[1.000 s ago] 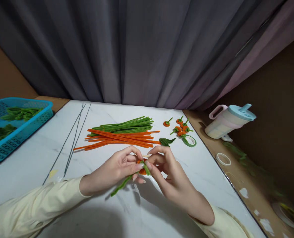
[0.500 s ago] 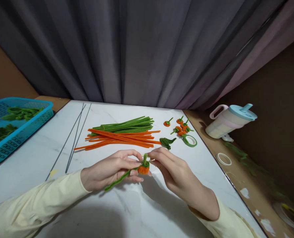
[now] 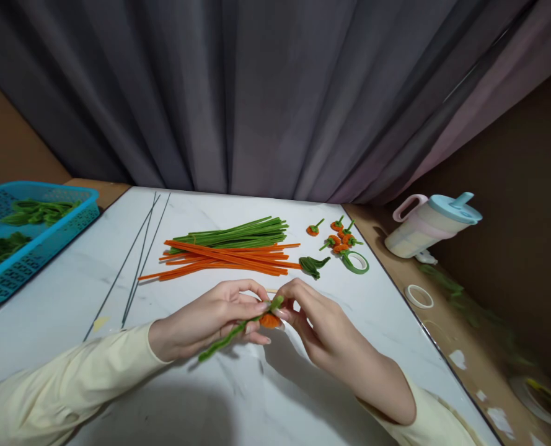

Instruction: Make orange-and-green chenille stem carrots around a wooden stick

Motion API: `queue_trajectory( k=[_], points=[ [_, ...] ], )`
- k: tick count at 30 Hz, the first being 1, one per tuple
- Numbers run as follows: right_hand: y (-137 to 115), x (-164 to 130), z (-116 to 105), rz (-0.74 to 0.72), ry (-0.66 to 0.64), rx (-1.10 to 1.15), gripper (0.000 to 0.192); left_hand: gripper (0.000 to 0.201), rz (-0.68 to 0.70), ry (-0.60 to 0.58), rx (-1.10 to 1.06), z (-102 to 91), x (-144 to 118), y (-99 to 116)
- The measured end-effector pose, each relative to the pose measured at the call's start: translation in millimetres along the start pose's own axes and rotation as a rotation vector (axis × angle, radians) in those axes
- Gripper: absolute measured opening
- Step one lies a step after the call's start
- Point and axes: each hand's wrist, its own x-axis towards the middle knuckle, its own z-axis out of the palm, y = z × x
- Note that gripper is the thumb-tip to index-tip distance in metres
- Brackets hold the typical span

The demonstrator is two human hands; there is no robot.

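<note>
Both hands pinch it: left hand and right hand fingertips squeezing the small fuzzy orange pipe-cleaner ball, its green chenille stem trailing under the left palm.

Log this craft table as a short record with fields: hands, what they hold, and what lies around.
left hand: pinches the green pipe cleaner at the orange ball
right hand: fingertips on the same ball
surface: white marble table
behind the hands: orange pipe cleaners beside green ones
far right: finished small orange pieces, green tape roll
left edge: blue basket
off table, right: lidded jug
</note>
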Motion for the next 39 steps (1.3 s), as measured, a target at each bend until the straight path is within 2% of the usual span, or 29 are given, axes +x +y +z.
queue_trajectory(
  k=[7,11,15,19,22,25,30,39],
  points=[
    [3,5,-3,-0.215,0.055,-0.035,0.019,0.014,-0.038,-0.025,0.049,-0.1,0,-1],
    [3,7,2,-0.230,0.041,-0.043,0.019,0.014,-0.043,-0.014,0.073,0.3,1,-3],
    [2,9,-1,-0.171,-0.005,-0.050,0.017,0.013,-0.057,0.003,0.058,0.9,2,-1],
    [0,9,-14,-0.029,-0.060,-0.065,0.013,0.015,-0.036,0.056,0.047,0.4,2,1],
    [-2,6,-20,0.069,-0.120,-0.089,0.013,0.018,0.005,0.080,0.076,-0.9,2,1],
    [-3,2,-17,0.159,-0.157,-0.094,0.011,0.022,0.060,0.081,0.109,-1.6,3,-1],
    [0,0,-5,0.208,-0.112,-0.081,0.008,0.027,0.165,0.102,0.200,0.1,4,-4],
    [-3,6,3,0.137,0.067,-0.071,0.016,0.026,0.339,0.217,0.345,3.9,1,-7]
  ],
)
